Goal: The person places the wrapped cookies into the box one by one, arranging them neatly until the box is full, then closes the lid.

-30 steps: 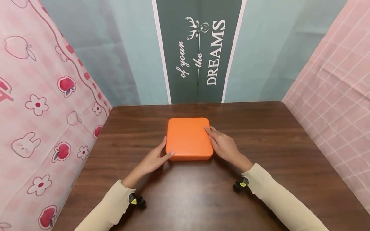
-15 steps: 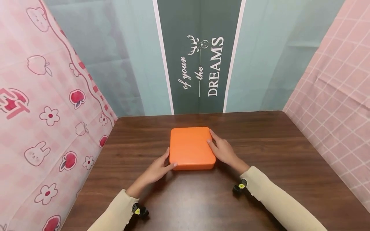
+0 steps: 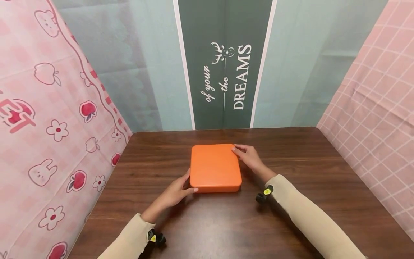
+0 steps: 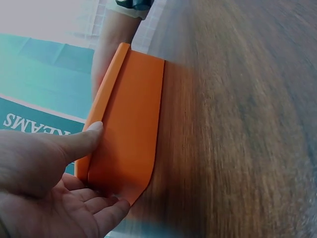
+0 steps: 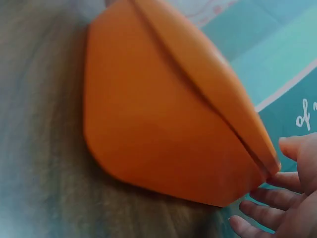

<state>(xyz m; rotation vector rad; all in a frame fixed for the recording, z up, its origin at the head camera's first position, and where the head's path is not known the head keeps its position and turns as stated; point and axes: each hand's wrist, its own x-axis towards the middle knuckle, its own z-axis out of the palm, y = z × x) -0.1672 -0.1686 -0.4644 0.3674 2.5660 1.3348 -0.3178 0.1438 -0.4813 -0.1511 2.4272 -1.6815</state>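
Observation:
A square orange box point(image 3: 215, 165) with rounded corners lies on the brown wooden table, its lid point(image 5: 198, 62) fitted on top. In both wrist views, a seam runs between the lid and the box's side. My left hand point(image 3: 174, 191) holds the near left corner, thumb against the front at the lid's edge, fingers along the left side. At the far right corner, my right hand point(image 3: 249, 158) has its thumb at the lid's edge. The right wrist view shows the other fingers point(image 5: 270, 198) at the corner, below the lid's rim. What the box contains is hidden.
The wooden table point(image 3: 291, 162) reaches back to a teal and dark green cloth point(image 3: 223, 118) with white lettering. A pink patterned cloth point(image 3: 64, 154) hangs on the left, a pink checked one point(image 3: 375, 108) on the right. Each sleeve carries a small black camera point(image 3: 156, 237).
My right hand has slid from the box's right side to its far right corner. My left thumb sits slightly lower on the front. The head view has tilted up, so the table appears lower.

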